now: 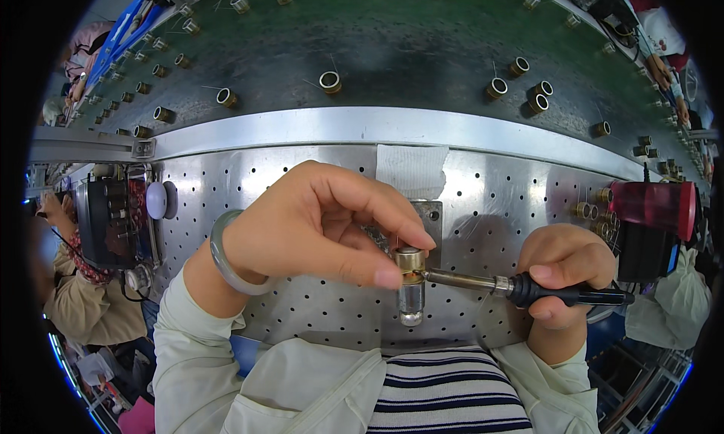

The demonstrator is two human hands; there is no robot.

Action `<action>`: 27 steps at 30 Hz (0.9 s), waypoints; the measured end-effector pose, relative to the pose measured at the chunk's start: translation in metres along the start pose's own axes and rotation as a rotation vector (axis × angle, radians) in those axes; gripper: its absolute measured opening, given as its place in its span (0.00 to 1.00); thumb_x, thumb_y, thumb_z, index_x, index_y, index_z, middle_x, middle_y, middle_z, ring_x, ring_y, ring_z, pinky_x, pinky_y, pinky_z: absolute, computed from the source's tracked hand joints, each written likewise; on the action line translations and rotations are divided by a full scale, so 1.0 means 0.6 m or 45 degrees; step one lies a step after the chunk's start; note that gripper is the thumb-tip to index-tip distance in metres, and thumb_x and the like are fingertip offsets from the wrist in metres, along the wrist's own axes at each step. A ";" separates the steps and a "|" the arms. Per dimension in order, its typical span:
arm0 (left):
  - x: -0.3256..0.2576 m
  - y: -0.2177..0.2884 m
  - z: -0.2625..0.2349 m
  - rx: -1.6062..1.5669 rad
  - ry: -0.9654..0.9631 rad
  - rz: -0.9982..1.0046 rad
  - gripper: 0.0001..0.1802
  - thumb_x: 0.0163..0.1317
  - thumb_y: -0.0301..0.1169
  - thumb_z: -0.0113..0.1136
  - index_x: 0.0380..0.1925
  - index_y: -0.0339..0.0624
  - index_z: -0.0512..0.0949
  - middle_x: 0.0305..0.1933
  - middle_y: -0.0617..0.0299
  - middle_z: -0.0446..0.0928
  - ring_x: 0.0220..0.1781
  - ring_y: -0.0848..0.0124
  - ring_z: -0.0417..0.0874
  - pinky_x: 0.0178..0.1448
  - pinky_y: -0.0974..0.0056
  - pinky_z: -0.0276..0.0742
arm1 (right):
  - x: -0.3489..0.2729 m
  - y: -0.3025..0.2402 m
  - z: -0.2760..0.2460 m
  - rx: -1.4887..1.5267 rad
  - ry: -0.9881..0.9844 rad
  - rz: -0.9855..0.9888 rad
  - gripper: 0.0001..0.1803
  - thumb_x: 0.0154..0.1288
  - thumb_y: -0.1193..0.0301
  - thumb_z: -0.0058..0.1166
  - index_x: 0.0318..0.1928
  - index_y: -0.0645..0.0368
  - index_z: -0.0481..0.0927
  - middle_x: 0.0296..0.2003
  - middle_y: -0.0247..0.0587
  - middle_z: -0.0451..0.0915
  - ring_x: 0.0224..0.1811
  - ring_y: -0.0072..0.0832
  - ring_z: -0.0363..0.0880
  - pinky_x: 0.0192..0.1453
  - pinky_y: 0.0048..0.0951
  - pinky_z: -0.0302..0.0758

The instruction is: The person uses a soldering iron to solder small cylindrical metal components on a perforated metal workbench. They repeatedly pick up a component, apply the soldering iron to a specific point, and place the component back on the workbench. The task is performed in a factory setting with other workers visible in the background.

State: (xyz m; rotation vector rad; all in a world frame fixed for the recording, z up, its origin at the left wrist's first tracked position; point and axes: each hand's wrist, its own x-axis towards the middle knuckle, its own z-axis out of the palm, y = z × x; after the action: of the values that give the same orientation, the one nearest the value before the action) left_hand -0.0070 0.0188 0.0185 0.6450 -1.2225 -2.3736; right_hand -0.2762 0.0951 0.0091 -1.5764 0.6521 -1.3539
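Room around the brass ring (409, 261)

Perforated plate (302, 313) below-left lies open; white tape (411, 170) sits above, red cylinder (654, 206) blocks far right.

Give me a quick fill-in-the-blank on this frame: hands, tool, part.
1. The left hand pinches a small ____-coloured ring between thumb and forefinger.
2. The right hand grips a soldering iron by its ____ handle.
3. The iron's tip touches the ring from the person's ____ side.
4. On the left wrist sits a pale ____.

Missing words: brass; black; right; bangle
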 end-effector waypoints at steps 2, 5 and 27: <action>-0.001 0.002 0.003 -0.007 0.023 -0.022 0.16 0.46 0.13 0.64 0.39 0.26 0.80 0.44 0.43 0.77 0.43 0.64 0.82 0.48 0.69 0.81 | 0.001 0.000 0.001 -0.007 -0.009 -0.012 0.16 0.43 0.76 0.71 0.32 0.69 0.78 0.20 0.46 0.77 0.18 0.31 0.75 0.21 0.24 0.70; 0.001 -0.006 0.003 -0.051 0.030 -0.031 0.17 0.45 0.12 0.65 0.39 0.26 0.79 0.44 0.43 0.77 0.43 0.64 0.82 0.48 0.70 0.81 | -0.001 -0.004 0.004 0.023 0.097 -0.005 0.14 0.45 0.77 0.69 0.32 0.70 0.78 0.20 0.46 0.76 0.15 0.30 0.73 0.19 0.24 0.68; 0.004 -0.021 0.011 0.019 0.124 0.211 0.13 0.41 0.14 0.69 0.30 0.33 0.82 0.40 0.50 0.75 0.38 0.67 0.79 0.46 0.68 0.77 | -0.013 0.003 0.016 0.309 0.231 0.151 0.14 0.46 0.80 0.66 0.34 0.71 0.76 0.22 0.47 0.78 0.17 0.27 0.74 0.22 0.22 0.69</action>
State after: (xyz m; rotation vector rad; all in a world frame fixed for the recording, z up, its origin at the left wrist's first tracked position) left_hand -0.0142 0.0288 0.0107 0.6304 -1.2044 -2.1739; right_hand -0.2685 0.1040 0.0041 -1.2140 0.6524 -1.4392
